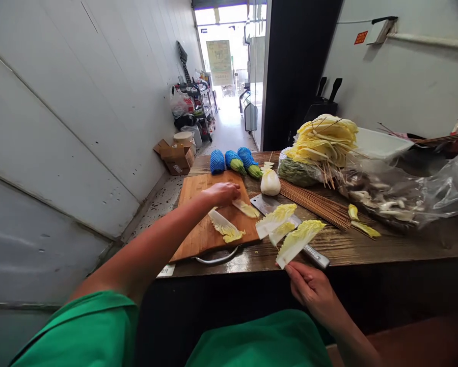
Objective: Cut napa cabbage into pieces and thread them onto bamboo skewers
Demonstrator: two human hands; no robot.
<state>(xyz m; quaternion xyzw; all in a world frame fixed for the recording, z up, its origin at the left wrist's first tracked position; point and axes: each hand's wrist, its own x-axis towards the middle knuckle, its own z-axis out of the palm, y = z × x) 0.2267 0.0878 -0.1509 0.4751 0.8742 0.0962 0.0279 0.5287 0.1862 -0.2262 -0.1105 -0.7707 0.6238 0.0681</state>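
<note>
My right hand, thumb and fingers closed, holds up a skewer of napa cabbage leaves at the table's front edge. Most of the thin stick is hidden behind the pale leaf bases. Over the wooden cutting board, my left hand has its fingers curled down at the white end of a small cabbage leaf; its fingertips are partly hidden. Another cut leaf lies flat on the board, closer to me. Behind the skewered leaves rests a cleaver, its metal handle pointing toward me.
Squashes in blue foam nets and a white cabbage base sit beyond the board. Bamboo skewers lie right of the cleaver. Stacked skewered leaves rest on a bag. Mushrooms in a plastic bag occupy the right.
</note>
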